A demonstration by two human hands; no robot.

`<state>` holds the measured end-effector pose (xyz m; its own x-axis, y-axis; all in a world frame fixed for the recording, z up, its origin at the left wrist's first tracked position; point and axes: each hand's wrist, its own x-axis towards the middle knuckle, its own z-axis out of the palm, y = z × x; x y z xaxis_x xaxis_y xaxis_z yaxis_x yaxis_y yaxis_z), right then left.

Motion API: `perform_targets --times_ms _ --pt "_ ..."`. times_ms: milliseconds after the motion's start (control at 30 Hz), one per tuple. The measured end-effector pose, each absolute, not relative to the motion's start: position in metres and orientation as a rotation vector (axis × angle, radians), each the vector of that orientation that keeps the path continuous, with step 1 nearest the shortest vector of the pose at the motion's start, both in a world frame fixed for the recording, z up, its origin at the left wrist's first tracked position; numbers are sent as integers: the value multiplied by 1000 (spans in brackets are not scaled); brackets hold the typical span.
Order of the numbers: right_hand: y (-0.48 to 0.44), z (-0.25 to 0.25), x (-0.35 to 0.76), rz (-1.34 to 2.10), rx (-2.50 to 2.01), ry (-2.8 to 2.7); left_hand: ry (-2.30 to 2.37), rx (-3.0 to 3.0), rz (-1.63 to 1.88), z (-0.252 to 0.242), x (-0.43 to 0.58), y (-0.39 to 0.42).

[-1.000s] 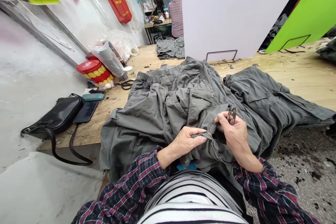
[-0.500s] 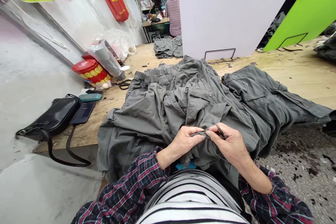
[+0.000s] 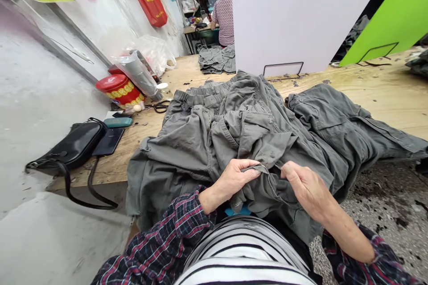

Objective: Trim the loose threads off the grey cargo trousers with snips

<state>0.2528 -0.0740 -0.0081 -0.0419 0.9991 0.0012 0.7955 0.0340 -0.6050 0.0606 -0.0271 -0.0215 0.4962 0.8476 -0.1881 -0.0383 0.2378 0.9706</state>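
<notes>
A grey pair of cargo trousers (image 3: 187, 138) lies heaped over the table's front edge, with its elastic waistband at the far side. My left hand (image 3: 236, 178) pinches a folded edge of this cloth between thumb and fingers. My right hand (image 3: 306, 187) is closed just to the right, its thumb and fingertips pressed together against the trousers. What lies in its grip is hidden, and the small dark snips that showed there earlier are out of sight.
More grey trousers (image 3: 337, 120) lie on the right. At left are a black handbag (image 3: 72, 144), a phone (image 3: 109, 141), a teal case (image 3: 118, 122), a red tub (image 3: 120, 91) and black-handled scissors (image 3: 161, 107). A white board (image 3: 301, 18) stands behind; a person (image 3: 224, 20) sits beyond.
My right hand has moved right, away from my left, and turned so its back faces up. The snips have gone from view. My left hand keeps its pinch on the cloth.
</notes>
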Motion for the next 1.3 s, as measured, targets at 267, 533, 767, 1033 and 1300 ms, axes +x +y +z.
perform_targets --times_ms 267,533,767,1033,1300 --pt "-78 -16 241 565 -1812 -1992 868 1203 725 -22 60 -27" --pt "-76 -17 237 480 -1774 -1993 841 1277 737 -21 60 -25" --pt "-75 -15 229 428 -1752 -1986 884 1308 719 -25 60 -26" --pt "-68 -19 238 719 -1654 -1669 866 1385 709 -21 60 -28" --pt "-43 -37 221 562 -1586 -1736 884 1863 714 -40 62 -36"
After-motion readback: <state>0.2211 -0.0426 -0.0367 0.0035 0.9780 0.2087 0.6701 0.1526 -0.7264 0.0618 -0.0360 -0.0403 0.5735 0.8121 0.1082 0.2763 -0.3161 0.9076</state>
